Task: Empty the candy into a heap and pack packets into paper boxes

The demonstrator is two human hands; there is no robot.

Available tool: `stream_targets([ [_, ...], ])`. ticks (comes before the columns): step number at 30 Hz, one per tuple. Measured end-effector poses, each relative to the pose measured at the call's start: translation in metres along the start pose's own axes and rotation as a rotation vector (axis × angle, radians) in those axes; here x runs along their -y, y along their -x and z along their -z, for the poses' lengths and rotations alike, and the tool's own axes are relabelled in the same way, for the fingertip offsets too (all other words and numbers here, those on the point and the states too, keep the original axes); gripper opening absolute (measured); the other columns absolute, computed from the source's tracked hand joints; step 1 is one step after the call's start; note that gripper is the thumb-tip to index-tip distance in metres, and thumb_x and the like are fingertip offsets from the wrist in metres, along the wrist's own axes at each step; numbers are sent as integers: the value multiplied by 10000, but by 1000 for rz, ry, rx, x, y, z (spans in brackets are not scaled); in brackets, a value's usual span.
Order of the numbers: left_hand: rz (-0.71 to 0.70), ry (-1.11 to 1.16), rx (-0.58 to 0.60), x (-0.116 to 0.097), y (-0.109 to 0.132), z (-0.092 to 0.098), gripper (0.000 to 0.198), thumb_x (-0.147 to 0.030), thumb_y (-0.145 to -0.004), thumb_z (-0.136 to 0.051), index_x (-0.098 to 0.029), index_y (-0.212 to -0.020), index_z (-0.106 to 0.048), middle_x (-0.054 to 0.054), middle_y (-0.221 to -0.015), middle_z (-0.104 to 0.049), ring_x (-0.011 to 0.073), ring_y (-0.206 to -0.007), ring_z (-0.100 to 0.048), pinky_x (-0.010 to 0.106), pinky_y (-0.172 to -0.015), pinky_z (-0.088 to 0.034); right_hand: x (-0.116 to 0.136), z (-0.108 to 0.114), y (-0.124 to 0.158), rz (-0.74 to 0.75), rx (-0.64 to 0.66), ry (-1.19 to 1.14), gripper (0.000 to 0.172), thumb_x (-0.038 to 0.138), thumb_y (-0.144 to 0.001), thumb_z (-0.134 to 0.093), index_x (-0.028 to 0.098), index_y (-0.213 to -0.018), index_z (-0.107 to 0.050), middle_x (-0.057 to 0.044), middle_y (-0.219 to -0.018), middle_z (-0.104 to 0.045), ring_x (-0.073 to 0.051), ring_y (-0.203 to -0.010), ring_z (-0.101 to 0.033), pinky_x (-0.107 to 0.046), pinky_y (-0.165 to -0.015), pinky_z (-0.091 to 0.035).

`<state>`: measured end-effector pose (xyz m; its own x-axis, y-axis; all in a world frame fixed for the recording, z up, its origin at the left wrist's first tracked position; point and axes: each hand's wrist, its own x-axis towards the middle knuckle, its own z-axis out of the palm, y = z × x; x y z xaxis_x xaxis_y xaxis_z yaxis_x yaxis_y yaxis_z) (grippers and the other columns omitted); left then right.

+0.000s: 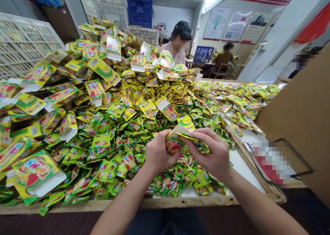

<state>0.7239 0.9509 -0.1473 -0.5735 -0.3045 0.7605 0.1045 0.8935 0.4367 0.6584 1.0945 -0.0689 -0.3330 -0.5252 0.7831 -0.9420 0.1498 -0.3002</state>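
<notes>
Both hands meet over the heap of green sachets (103,142) near the table's front edge. My left hand (160,151) grips a small yellow and green box (173,142) whose white flap stands up at the top. My right hand (212,152) pinches yellow and green sachets (203,145) beside the box's open end, fingers closed. How many sachets it holds cannot be made out. Just behind the hands lie a yellow box (186,123) and another box (168,110) with a white flap.
Folded boxes (103,70) pile high at the left and back. A wooden rim (196,202) edges the table. At the right are a clipboard (268,162) and a large cardboard sheet (299,114). A person (177,44) sits across the table; others sit farther back.
</notes>
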Motion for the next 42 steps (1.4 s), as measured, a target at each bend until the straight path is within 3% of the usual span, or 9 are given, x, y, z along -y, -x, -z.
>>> stream_targets([
  [6, -191, -27, 60, 0, 2, -4, 462, -367, -690, -603, -196, -1078, -421, 34, -810, -655, 195, -674, -660, 276, -565, -498, -10, 7, -13, -419, 459, -159, 188, 224, -714, -676, 212, -901, -677, 36, -595, -618, -113, -511, -552, -234, -479, -432],
  [10, -94, 20, -4, -3, 1, -3, 481, -369, -686, -595, -194, -1096, -415, 32, -835, -655, 183, -659, -654, 271, -563, -505, -10, 0, -6, -542, 229, -426, 290, 381, -741, -684, 200, -956, -613, 9, -705, -629, -130, -596, -586, -263, -532, -471],
  [16, -67, 13, -27, -3, 0, 1, 452, -372, -691, -597, -204, -1069, -415, 16, -800, -645, 179, -642, -652, 262, -548, -497, -7, -19, 7, -261, -108, 7, 176, 342, -697, -753, 237, -810, -668, -18, -741, -658, -220, -840, -617, -412, -821, -442],
  [19, -33, 19, 17, -1, 1, 0, 419, -393, -711, -580, -205, -1049, -419, 18, -797, -645, 181, -627, -645, 261, -518, -474, -5, -23, 11, -192, 103, 46, 150, 388, -792, -648, 249, -748, -684, -35, -798, -686, -253, -930, -610, -495, -914, -363],
  [23, -92, 88, 79, -1, 2, -1, 387, -375, -719, -566, -203, -1043, -445, 23, -790, -644, 189, -648, -637, 270, -532, -467, -3, -25, 15, -315, 470, -41, 313, 452, -761, -639, 204, -575, -595, 34, -571, -590, -168, -630, -575, -597, -988, -274],
  [31, 358, 723, 252, -2, -6, 6, 413, -418, -834, -553, -218, -1167, -411, 68, -1045, -621, 180, -894, -618, 321, -786, -500, -14, -22, 8, -897, 166, -678, 288, 438, -674, -728, 188, -818, -712, -57, -862, -734, -202, -794, -663, -351, -775, -517],
  [35, 476, 927, 210, -3, 0, -4, 237, -384, -877, -498, -219, -1024, -413, 31, -944, -636, 149, -845, -619, 275, -742, -489, -13, -28, 17, -934, 231, -748, 329, 463, -642, -749, 176, -799, -722, -66, -867, -738, -206, -826, -671, -336, -774, -535],
  [38, 449, 860, 365, -6, 4, -8, 267, -396, -893, -465, -211, -1076, -410, 6, -811, -642, 127, -679, -602, 242, -615, -462, -25, -18, 17, -914, 218, -665, 339, 474, -628, -752, 176, -787, -719, -67, -830, -737, -215, -798, -678, -353, -755, -549],
  [42, 307, 678, 562, -5, 4, -8, 455, -365, -875, -487, -210, -1278, -345, -2, -793, -660, 100, -510, -538, 221, -500, -402, -91, 32, -27, -750, -133, -253, 497, 490, -595, -766, 203, -981, -641, -86, -961, -694, -260, -871, -658, -444, -797, -538],
])
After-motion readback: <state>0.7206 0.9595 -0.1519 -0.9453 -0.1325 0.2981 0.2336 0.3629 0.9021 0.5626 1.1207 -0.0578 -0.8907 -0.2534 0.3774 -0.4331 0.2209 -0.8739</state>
